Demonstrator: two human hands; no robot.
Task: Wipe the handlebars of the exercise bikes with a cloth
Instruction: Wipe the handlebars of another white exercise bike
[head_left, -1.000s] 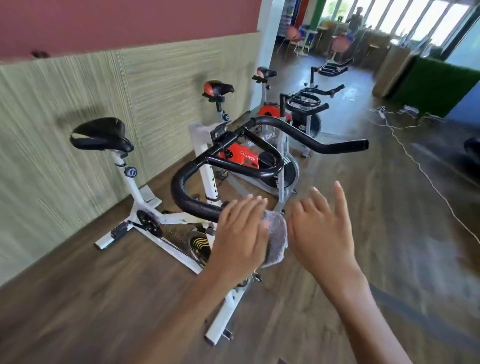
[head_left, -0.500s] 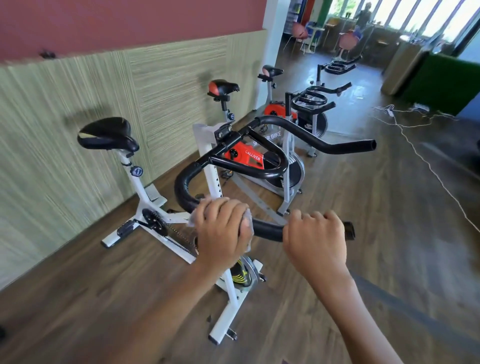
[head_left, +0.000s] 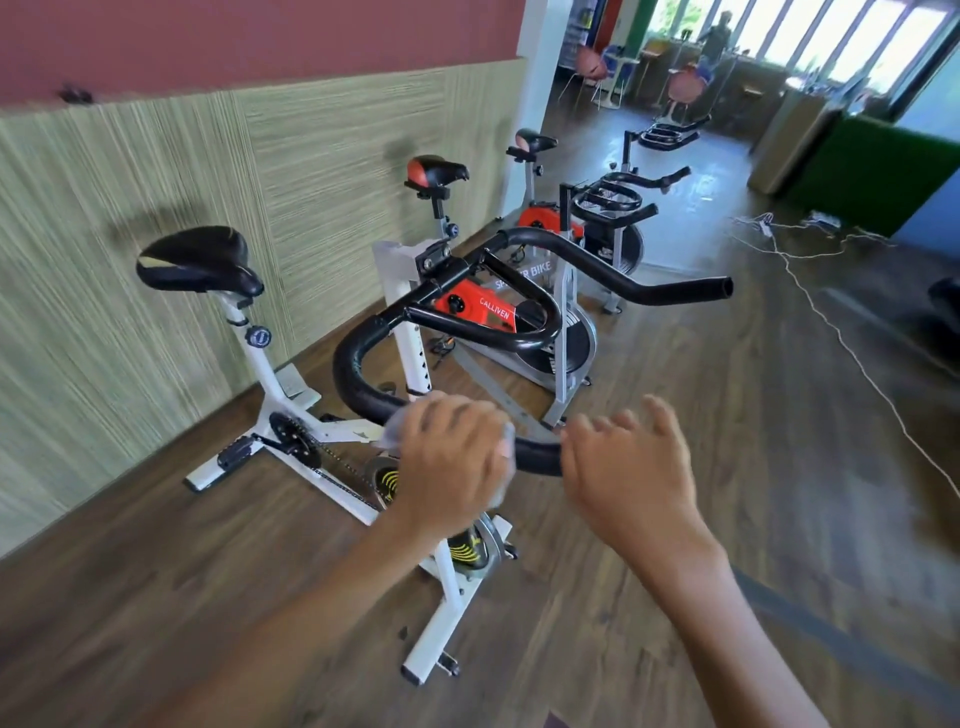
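I am clenching my left grip (head_left: 452, 467) round the cloth (head_left: 390, 435) on the near arm of the handlebar (head_left: 353, 374). My right grip (head_left: 628, 473) is resting loose-fingered just beside it.

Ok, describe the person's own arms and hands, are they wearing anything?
Both are bare. The left hand and right hand wear no gloves, and no watch or band shows at either wrist. The left forearm and right forearm show no sleeves. The left hand is blurred, so small rings cannot be ruled out.
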